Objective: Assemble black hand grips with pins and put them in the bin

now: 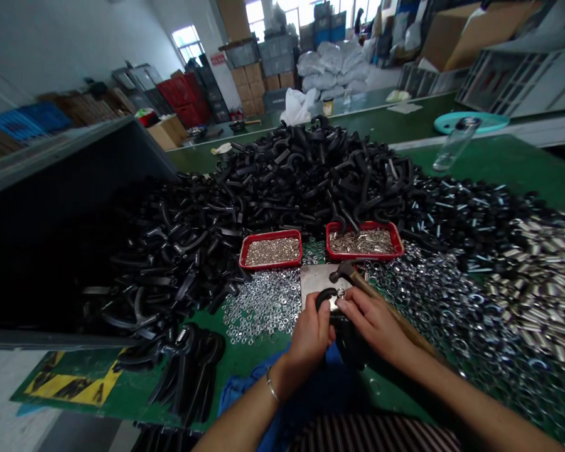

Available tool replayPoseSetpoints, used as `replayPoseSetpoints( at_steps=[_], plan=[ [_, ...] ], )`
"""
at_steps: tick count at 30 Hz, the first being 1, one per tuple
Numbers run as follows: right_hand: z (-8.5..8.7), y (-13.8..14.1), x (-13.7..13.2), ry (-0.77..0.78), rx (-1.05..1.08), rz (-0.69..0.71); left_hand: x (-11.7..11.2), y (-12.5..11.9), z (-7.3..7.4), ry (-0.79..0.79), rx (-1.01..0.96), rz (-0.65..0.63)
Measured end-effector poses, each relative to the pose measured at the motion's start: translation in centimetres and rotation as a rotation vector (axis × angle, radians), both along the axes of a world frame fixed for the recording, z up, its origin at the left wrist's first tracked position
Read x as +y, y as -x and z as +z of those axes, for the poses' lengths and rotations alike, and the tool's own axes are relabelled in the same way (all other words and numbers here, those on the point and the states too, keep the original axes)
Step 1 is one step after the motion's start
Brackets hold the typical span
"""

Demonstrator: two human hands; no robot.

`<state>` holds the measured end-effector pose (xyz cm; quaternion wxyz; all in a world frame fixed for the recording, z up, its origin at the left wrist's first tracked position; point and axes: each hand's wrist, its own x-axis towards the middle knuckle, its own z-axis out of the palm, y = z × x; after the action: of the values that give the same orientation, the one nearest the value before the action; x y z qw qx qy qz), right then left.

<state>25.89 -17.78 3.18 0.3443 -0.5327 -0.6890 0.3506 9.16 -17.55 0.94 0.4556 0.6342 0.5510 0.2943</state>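
My left hand (311,333) is closed around a black curved handle (328,295), whose hooked end rises above the fingers. Between the fingertips of my right hand (374,317) is a small shiny metal ring (341,293), held against the handle's upper end. Both hands are just in front of a flat metal plate (313,278). A hammer (358,279) with a wooden shaft lies across the plate's right edge and passes behind my right hand. The lower part of the handle drops into shadow between my hands.
Two red trays (270,265) of tiny metal parts stand behind the plate. A large heap of black handles (311,163) fills the bench's middle and left. Washers (263,307), rings and metal sleeves (541,282) spread to either side. A grey crate (141,144) stands at left, a clear bottle (454,145) at back right.
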Motion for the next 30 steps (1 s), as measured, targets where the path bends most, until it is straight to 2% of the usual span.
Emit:
replayPoseSetpoints(
  at_steps=[3,6,8,10,12,15,17,20,23,26,30],
  plan=[
    [1.2,-0.3,-0.7,0.069,-0.015,0.093,-0.5,1.0,0.4,-0.065,0.092,-0.073],
    [2.4,-0.8,-1.7,0.159,0.002,0.245,-1.1,1.9,1.6,-0.129,0.169,-0.263],
    [2.9,-0.9,-2.4,0.184,0.022,0.297,-1.5,2.3,2.6,-0.121,0.179,-0.389],
    [2.8,-0.7,-2.8,0.180,0.021,0.302,-1.7,2.3,3.5,-0.116,0.157,-0.454],
    [2.1,-0.3,-2.5,0.177,0.006,0.271,-1.2,2.2,3.8,-0.142,0.168,-0.444],
    [0.5,0.1,-0.1,0.180,-0.099,0.201,1.5,2.1,2.9,-0.170,0.281,-0.359],
    [-0.2,-0.6,2.7,0.081,-0.222,0.146,4.1,2.3,1.5,-0.161,0.350,-0.313],
    [-0.2,-3.4,7.3,-0.175,-0.338,0.032,7.7,2.6,-0.6,-0.162,0.383,-0.240],
    [-0.2,-6.9,11.0,-0.235,-0.533,-0.074,9.6,1.9,-1.6,-0.222,0.342,-0.272],
    [-1.0,-9.0,13.6,-0.150,-0.746,-0.072,10.4,0.4,-1.5,-0.281,0.368,-0.352],
    [-2.2,-9.2,15.9,-0.100,-0.808,-0.071,11.6,-1.0,0.2,-0.303,0.602,-0.418]
  ],
)
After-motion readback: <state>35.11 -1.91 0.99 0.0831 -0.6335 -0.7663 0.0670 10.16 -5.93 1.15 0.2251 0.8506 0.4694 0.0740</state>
